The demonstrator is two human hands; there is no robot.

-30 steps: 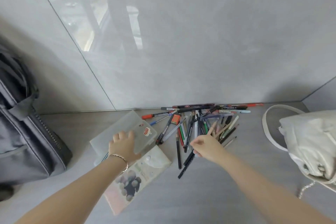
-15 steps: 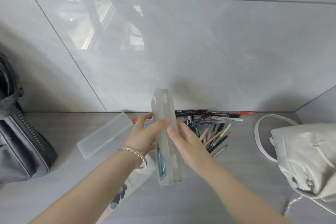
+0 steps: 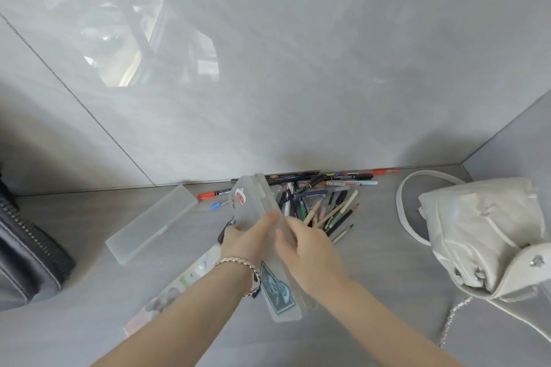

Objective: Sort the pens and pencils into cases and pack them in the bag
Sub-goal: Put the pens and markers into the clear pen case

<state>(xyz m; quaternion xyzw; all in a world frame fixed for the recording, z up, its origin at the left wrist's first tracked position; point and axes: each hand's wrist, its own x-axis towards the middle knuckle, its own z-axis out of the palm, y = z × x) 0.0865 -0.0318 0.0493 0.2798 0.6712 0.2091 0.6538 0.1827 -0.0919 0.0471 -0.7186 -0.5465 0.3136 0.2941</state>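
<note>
You hold the stickered case (image 3: 253, 201) off the worktop (image 3: 372, 292), tilted on edge in front of the pile of pens and pencils (image 3: 322, 202). Your left hand (image 3: 244, 240) grips its left side, fingers curled behind and thumb across the face. Your right hand (image 3: 310, 250) clasps the right edge. A second ago this case lay flat on the second case (image 3: 152, 223) under your left hand, while your right hand was at the pile. It is now lifted clear and taken in both hands. The lid appears closed, so the likely step in hand is opening it. No pen has yet gone in, and the sorting is at its start.

The second case lies uncovered on the worktop to the left, closed. A printed pouch (image 3: 176, 286) lies under your left forearm. An orange marker (image 3: 213, 194) and a blue pen (image 3: 219, 205) lie apart from the pile, near the second case. A white bag (image 3: 483, 232) sits to the right with its flap open, and a dark bag (image 3: 26, 262) to the left. Which one receives the cases cannot be told. The pile sits against the wall, just behind the raised case, so a careless swing could scatter it.
</note>
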